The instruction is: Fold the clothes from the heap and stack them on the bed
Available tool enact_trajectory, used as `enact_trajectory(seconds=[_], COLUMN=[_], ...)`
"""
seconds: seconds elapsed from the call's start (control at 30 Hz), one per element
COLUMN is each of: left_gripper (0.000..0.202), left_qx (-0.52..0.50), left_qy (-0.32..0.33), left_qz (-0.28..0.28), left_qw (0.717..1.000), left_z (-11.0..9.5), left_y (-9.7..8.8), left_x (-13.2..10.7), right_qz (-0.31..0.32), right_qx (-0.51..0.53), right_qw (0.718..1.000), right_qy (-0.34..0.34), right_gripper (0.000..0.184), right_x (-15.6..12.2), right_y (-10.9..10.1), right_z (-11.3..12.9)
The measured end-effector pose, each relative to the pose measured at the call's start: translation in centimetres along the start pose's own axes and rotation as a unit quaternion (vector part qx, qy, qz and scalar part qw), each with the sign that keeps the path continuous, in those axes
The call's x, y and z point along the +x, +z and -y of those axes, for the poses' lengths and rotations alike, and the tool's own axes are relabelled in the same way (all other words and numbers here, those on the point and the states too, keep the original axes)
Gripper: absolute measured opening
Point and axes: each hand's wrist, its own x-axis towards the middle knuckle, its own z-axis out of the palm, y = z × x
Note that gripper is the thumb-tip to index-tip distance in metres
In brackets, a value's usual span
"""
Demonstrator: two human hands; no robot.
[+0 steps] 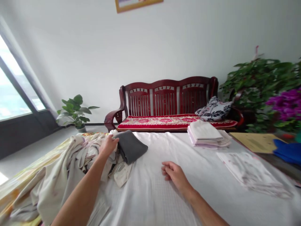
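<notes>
Head view: a folded dark grey cloth (133,148) lies just right of the fingers of the left hand (109,146), which are drawn narrow at its edge; whether they pinch it is hard to tell. Left of those fingers spreads a pile of crumpled cloths (55,183). The right hand (176,175) has its fingers loosely bent and slightly parted over a white sheet (162,194); farther right of them lie a stack of folded cloths (205,132) and a patterned cloth (252,172).
</notes>
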Motion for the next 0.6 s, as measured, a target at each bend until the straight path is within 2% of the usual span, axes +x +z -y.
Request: enact_trajectory(seconds=[0.1, 0.13, 0.2, 0.27, 0.33, 0.4, 0.5, 0.6], left_gripper=[0.048, 0.051, 0.052, 0.037, 0.025, 0.027, 0.036, 0.038], left_qx=[0.108, 0.156, 0.236, 0.274, 0.262, 0.221, 0.124, 0.047], left_qy=[0.035, 0.055, 0.089, 0.105, 0.099, 0.072, -0.003, -0.065], left_qz=[-0.078, -0.089, -0.058, -0.006, 0.002, -0.027, -0.101, -0.188], left_qw=[0.990, 0.982, 0.966, 0.956, 0.960, 0.972, 0.987, 0.979], left_z=[2.7, 3.4, 4.6, 5.2, 5.4, 5.4, 5.4, 5.5], left_y=[-1.4, -1.7, -2.1, -2.4, -2.8, -3.5, -5.5, -8.5], left_x=[-0.2, -0.3, -0.3, -0.2, -0.1, -0.1, -0.2, -0.1], right_qz=[-0.034, -0.037, -0.037, -0.034, -0.032, -0.030, -0.032, -0.038], right_qx=[-0.039, -0.052, -0.076, -0.091, -0.093, -0.091, -0.087, -0.082], right_qw=[0.998, 0.997, 0.995, 0.993, 0.993, 0.993, 0.993, 0.994], right_qy=[-0.029, -0.037, -0.054, -0.067, -0.072, -0.072, -0.067, -0.062], right_gripper=[0.033, 0.032, 0.029, 0.026, 0.024, 0.024, 0.024, 0.025], right_x=[0.3, 0.3, 0.4, 0.4, 0.3, 0.3, 0.2, 0.0], right_y=[-0.2, -0.2, -0.2, -0.2, -0.1, -0.1, -0.1, 0.1], right_z=[-0.6, -0.8, -1.0, -1.3, -1.4, -1.5, -1.3, -1.0])
